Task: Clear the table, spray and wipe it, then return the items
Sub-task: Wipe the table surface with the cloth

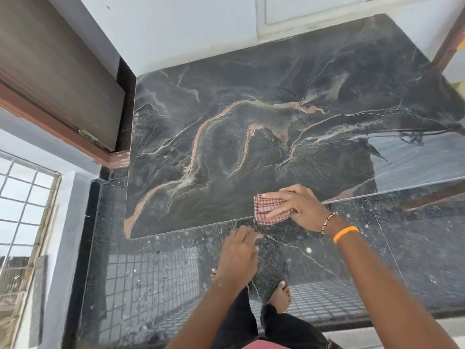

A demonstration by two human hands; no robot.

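Observation:
A dark marble-patterned table top (264, 127) with orange and white veins fills the middle of the head view, with nothing standing on it. My right hand (299, 206) presses a folded red-and-white checked cloth (268, 210) flat onto the table's near edge. Just below that edge, my left hand (239, 253) hovers over the floor with its fingers loosely apart and nothing in it. No spray bottle or other item is in view.
The table stands in a corner against pale walls (176, 34). A brown door (57, 71) is at the left and a barred window (22, 210) at the lower left. Glossy dark speckled floor tiles (151, 285) lie under my bare feet (280, 297).

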